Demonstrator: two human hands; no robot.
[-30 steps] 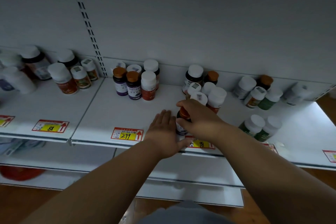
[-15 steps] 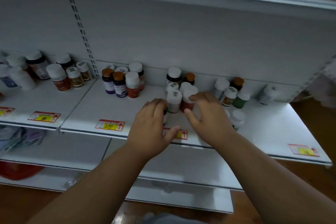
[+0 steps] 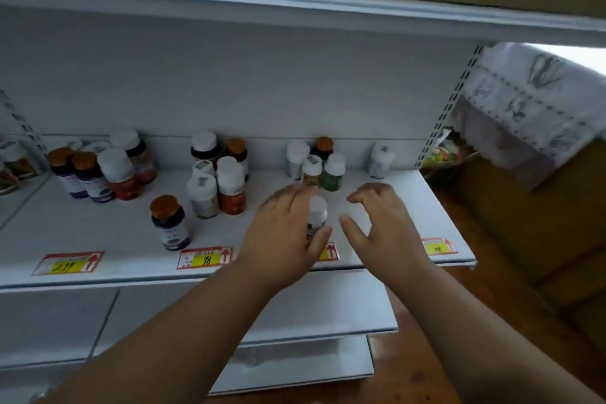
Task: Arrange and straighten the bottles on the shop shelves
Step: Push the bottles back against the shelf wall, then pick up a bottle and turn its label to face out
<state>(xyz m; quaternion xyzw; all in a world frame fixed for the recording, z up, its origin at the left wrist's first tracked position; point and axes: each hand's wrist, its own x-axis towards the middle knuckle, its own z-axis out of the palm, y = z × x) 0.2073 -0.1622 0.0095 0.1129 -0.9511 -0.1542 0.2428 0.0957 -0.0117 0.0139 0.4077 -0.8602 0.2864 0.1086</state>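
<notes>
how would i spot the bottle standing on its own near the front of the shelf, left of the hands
Find the white shelf with yellow price tags along its front edge. Just behind the tag marked 98 stands the lone bottle: orange cap, dark purple label, apart from the clusters further back.

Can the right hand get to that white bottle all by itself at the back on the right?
Probably yes. The right hand is open and holds nothing, and the lone white bottle stands apart by the back wall, with bare shelf between them. The left hand is busy with a green-label bottle.
</notes>
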